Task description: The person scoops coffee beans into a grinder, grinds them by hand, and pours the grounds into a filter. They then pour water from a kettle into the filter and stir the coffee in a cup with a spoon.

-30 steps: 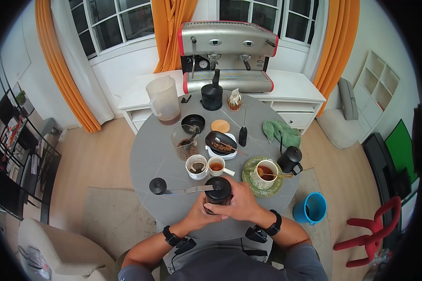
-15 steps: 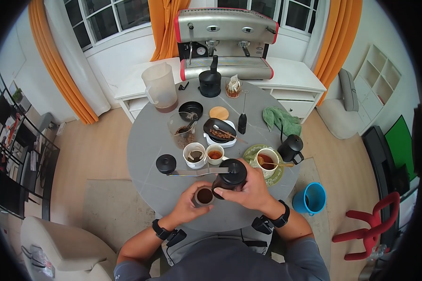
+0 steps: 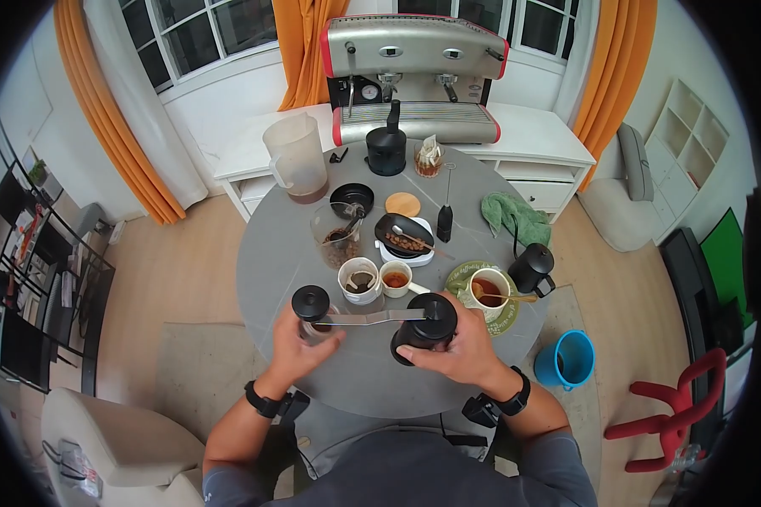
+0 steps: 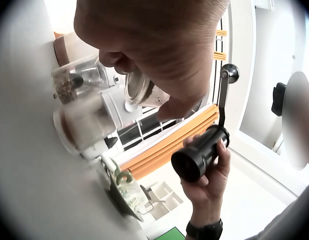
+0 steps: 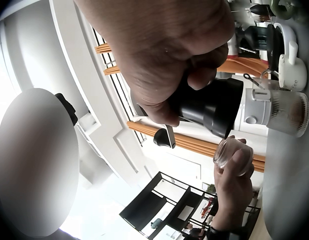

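My left hand (image 3: 292, 353) grips a small clear glass jar (image 5: 236, 154) with brown coffee grounds (image 4: 155, 96) inside. In the head view the knob of the grinder's crank hangs over part of this jar. Wrapped round the black body of a hand coffee grinder (image 3: 425, 336) is my right hand (image 3: 472, 353). The grinder's metal crank (image 3: 372, 318) points left to its round black knob (image 3: 310, 302). Jar and grinder body are apart, both above the near part of the table. Just beyond them stand a white dripper with a filter (image 3: 359, 281) and a small white cup (image 3: 396, 278).
On the grey round table (image 3: 271, 245) are a plastic pitcher (image 3: 296, 156), a container of beans (image 3: 338, 241), a scale with a black dish of beans (image 3: 404, 237), a cup of tea-coloured liquid (image 3: 487, 291) on a green saucer, and a black kettle (image 3: 533, 269). A blue bucket (image 3: 564, 359) stands right.
The jar has come off the grinder's underside. My left hand has carried it left, while the right hand has shifted right with the grinder.
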Demonstrator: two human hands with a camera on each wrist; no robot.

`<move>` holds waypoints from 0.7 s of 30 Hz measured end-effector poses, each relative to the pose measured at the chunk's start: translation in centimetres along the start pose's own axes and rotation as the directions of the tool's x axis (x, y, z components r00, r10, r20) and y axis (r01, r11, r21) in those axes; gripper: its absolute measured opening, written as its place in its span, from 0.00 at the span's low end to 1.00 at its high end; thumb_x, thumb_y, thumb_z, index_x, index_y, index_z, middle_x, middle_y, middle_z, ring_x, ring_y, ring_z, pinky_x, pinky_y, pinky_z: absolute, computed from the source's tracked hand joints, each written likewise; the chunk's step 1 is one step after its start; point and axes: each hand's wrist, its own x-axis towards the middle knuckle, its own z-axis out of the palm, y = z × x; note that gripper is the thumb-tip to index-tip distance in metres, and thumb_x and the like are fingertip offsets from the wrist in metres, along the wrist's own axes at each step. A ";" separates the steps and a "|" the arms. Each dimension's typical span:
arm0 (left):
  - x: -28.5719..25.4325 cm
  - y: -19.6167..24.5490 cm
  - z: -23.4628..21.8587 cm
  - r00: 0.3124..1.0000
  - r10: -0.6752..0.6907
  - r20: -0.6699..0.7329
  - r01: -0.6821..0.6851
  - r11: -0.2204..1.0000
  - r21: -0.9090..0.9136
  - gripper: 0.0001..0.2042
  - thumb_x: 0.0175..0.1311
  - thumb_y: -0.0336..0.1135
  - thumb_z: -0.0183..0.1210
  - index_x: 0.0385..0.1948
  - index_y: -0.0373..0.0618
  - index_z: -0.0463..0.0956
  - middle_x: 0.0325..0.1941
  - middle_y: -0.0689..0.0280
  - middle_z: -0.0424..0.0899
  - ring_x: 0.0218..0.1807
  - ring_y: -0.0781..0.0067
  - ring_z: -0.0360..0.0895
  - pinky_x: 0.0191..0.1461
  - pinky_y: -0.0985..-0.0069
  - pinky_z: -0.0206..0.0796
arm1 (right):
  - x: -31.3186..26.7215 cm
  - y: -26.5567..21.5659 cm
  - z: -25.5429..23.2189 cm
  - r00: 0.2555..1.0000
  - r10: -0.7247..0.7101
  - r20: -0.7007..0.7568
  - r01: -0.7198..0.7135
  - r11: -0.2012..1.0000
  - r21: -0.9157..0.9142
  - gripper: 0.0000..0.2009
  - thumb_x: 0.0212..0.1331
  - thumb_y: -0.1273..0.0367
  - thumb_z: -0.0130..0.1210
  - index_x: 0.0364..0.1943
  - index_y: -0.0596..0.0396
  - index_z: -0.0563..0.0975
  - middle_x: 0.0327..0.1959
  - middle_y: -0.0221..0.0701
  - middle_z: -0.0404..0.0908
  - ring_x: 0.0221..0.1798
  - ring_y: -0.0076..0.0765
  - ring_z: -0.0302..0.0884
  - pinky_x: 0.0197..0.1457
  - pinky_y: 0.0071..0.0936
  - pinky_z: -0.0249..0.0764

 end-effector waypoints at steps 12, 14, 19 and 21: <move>9.7 3.6 -3.1 0.975 0.032 0.221 -0.128 0.891 0.436 0.29 0.40 0.32 0.73 0.51 0.47 0.77 0.46 0.59 0.81 0.43 0.55 0.82 0.47 0.66 0.76 | -0.7 0.0 0.5 0.999 -0.021 0.033 0.020 0.999 0.028 0.28 0.47 0.66 0.77 0.52 0.59 0.77 0.35 0.28 0.88 0.32 0.18 0.85 0.36 0.19 0.81; 10.2 4.1 -2.8 0.961 0.032 0.274 -0.168 0.856 0.489 0.28 0.40 0.32 0.72 0.51 0.47 0.77 0.46 0.59 0.81 0.43 0.54 0.82 0.46 0.64 0.76 | -0.7 0.3 1.1 1.000 -0.026 -0.011 0.027 0.998 0.063 0.28 0.45 0.63 0.78 0.49 0.57 0.78 0.30 0.26 0.84 0.26 0.17 0.78 0.31 0.18 0.75; 10.9 5.3 -2.3 0.922 -0.027 0.386 -0.234 0.754 0.613 0.28 0.39 0.31 0.71 0.51 0.50 0.78 0.44 0.60 0.79 0.41 0.53 0.82 0.44 0.61 0.76 | -0.9 0.5 1.3 0.999 -0.021 -0.034 0.024 0.996 0.083 0.28 0.42 0.59 0.79 0.46 0.56 0.80 0.26 0.23 0.82 0.20 0.16 0.72 0.25 0.18 0.69; 11.0 5.4 -2.1 0.917 -0.025 0.398 -0.248 0.744 0.621 0.29 0.39 0.31 0.72 0.50 0.50 0.78 0.44 0.60 0.78 0.41 0.52 0.82 0.45 0.61 0.76 | -0.9 0.7 1.4 0.999 -0.033 -0.034 0.035 0.996 0.085 0.28 0.42 0.59 0.79 0.46 0.56 0.80 0.27 0.24 0.83 0.20 0.16 0.73 0.25 0.18 0.70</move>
